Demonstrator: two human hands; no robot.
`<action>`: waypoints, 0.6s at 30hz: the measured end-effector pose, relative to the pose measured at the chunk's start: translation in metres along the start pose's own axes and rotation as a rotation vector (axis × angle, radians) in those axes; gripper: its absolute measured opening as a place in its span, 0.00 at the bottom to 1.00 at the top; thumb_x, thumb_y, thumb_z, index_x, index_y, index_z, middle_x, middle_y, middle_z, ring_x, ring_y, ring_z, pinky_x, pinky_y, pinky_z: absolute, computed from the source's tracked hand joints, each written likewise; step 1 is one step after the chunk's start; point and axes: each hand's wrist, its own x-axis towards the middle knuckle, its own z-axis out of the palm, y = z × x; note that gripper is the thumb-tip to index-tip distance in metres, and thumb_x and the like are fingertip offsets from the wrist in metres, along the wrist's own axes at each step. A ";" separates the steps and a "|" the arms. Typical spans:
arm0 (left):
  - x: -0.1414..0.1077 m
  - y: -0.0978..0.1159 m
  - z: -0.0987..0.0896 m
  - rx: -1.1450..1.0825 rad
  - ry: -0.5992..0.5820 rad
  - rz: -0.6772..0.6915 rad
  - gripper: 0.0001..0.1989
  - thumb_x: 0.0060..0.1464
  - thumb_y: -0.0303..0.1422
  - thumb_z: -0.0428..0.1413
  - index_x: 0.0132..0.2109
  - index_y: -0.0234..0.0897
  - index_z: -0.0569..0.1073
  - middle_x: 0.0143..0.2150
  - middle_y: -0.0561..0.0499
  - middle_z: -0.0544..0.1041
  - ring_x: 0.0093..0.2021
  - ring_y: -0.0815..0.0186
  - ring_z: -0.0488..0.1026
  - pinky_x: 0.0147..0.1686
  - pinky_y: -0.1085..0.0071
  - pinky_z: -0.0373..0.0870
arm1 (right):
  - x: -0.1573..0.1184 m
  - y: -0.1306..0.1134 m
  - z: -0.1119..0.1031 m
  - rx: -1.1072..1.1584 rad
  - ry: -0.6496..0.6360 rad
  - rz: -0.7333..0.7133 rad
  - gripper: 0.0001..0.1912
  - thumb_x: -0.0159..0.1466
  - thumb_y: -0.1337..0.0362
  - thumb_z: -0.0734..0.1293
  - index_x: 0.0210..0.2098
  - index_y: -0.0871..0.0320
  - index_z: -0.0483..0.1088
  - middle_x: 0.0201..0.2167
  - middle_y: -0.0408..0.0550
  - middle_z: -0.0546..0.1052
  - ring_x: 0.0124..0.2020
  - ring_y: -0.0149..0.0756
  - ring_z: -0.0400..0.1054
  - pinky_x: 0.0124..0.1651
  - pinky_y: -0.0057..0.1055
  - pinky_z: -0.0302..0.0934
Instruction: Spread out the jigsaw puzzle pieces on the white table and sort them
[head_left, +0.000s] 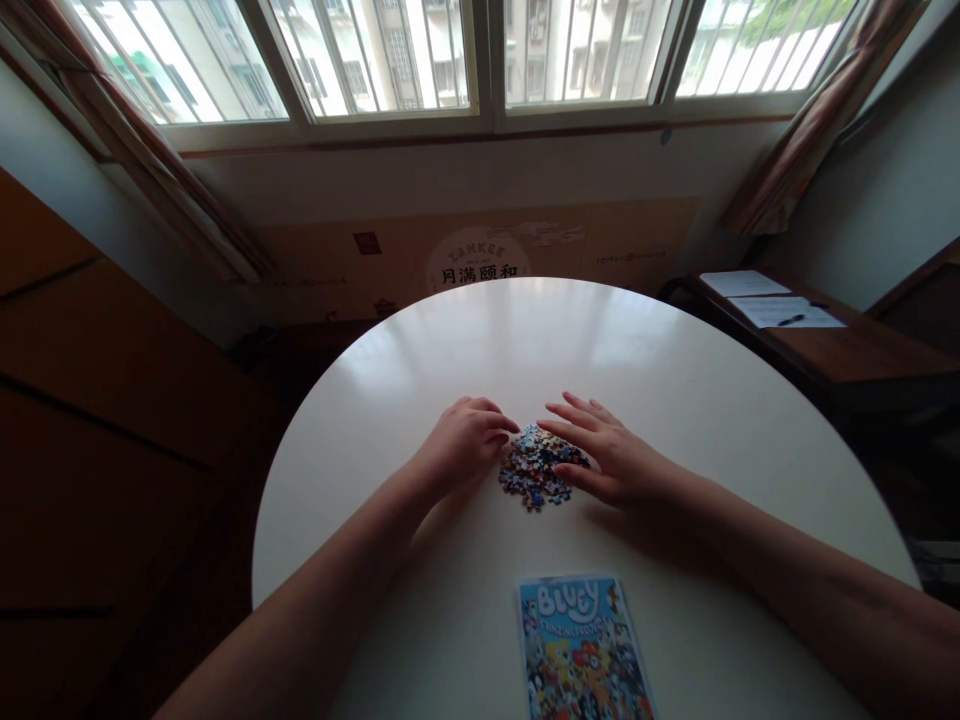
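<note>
A heap of small, colourful jigsaw puzzle pieces (536,468) lies on the white round table (420,360). At the heap's left edge is my left hand (469,437), its fingers curled; whether a piece sits under the fingertips is hidden. On the right side, my right hand (596,450) spreads its fingers over the pieces, with the thumb low at the heap's edge. Nearer to me lies a blue picture card or booklet (585,645) printed "BLUEY" with many cartoon figures; the bottom of the frame cuts it off.
Beyond the table, a printed cardboard panel (480,255) stands against the wall under barred windows (487,60). To the right, papers (780,300) and a dark pen (790,320) rest on a brown wooden surface (862,355). A brown wooden cabinet (97,400) is at the left.
</note>
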 end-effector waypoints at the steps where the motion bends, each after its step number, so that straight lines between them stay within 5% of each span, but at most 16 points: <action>1: 0.000 0.001 0.000 0.016 0.006 -0.002 0.10 0.57 0.27 0.59 0.43 0.45 0.82 0.44 0.49 0.79 0.46 0.58 0.72 0.53 0.58 0.69 | 0.001 0.000 0.002 -0.006 -0.005 0.009 0.31 0.69 0.46 0.61 0.67 0.48 0.58 0.69 0.48 0.54 0.72 0.53 0.40 0.70 0.62 0.42; 13: 0.001 -0.006 0.009 0.096 -0.024 0.005 0.22 0.55 0.19 0.53 0.45 0.50 0.82 0.53 0.51 0.76 0.53 0.58 0.70 0.57 0.56 0.68 | 0.000 0.003 0.004 0.007 -0.049 0.046 0.24 0.71 0.46 0.56 0.64 0.41 0.63 0.70 0.46 0.52 0.73 0.52 0.39 0.70 0.62 0.41; 18: 0.001 -0.007 0.009 0.091 -0.008 -0.010 0.18 0.57 0.23 0.54 0.45 0.49 0.82 0.54 0.49 0.76 0.53 0.57 0.71 0.57 0.56 0.69 | 0.000 0.005 0.005 0.025 -0.026 0.038 0.25 0.72 0.47 0.55 0.63 0.44 0.64 0.69 0.47 0.53 0.73 0.52 0.40 0.70 0.62 0.42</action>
